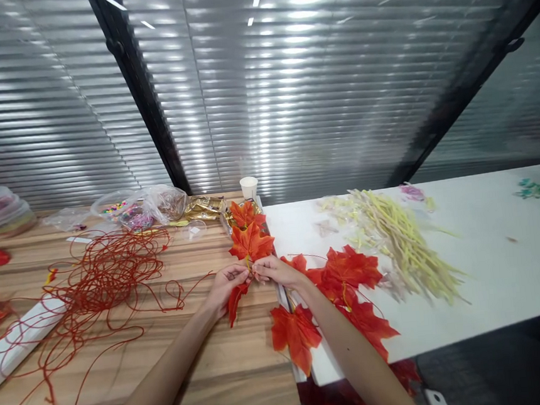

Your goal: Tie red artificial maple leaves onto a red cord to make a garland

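Near the seam of the two tables, my left hand (227, 286) and my right hand (276, 270) meet with fingertips pinched together. Between them is the yellow stem of an orange-red artificial maple leaf (251, 240), which spreads just beyond my fingers. Another maple leaf (245, 213) lies behind it. Below my left fingers hangs a darker red leaf (236, 303), seen edge-on. A thin red cord (193, 287) runs from my left hand toward a tangle. Whether the cord is also between my fingertips, I cannot tell. More red leaves (346, 268) lie beside my right forearm.
Tangled red cord (115, 266) covers much of the wooden table (238, 375), partly over a white power strip (39, 326). Plastic bags (163, 202), gold wrappers (204, 208) and a paper cup (248, 187) line the back. Yellow strips (406, 247) lie on the white table (498, 271).
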Motion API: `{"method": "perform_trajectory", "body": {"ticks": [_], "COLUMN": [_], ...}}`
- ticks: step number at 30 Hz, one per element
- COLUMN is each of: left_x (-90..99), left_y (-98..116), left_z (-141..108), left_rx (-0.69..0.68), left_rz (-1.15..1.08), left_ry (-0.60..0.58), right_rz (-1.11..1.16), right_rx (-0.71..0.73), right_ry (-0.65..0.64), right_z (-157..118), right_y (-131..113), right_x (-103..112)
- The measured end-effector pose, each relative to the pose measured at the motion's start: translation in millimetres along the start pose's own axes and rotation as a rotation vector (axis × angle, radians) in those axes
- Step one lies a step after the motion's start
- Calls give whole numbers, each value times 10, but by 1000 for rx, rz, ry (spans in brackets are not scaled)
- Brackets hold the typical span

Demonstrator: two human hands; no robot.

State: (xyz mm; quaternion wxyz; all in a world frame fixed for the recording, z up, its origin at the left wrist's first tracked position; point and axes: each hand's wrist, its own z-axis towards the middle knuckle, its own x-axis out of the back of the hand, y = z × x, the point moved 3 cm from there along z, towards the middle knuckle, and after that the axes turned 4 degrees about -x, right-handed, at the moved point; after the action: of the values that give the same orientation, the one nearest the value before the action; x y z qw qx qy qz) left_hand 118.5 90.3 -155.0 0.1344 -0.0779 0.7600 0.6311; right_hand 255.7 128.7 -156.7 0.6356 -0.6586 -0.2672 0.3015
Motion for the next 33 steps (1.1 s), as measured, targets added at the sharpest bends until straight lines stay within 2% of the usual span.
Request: {"method": "perform_trajectory", "body": {"ticks": [12, 21, 28, 33], "left_x": [7, 31, 64, 59], "left_y": [27, 21, -20, -19], "left_z": [25, 43, 48, 52], "left_rx": [-32, -153, -156, -165], "left_rz": [30, 176, 118, 134], "left_ry": [-6, 18, 93, 62], "right_rz": [-43, -90, -39, -54], "right_rx": [-63, 2, -27, -56], "right_ry": [37, 111, 44, -5], "right_z": [-2, 35, 22, 16], "right_y": [-11, 8, 15, 4], "right_x": [-17, -15, -15, -23]}}
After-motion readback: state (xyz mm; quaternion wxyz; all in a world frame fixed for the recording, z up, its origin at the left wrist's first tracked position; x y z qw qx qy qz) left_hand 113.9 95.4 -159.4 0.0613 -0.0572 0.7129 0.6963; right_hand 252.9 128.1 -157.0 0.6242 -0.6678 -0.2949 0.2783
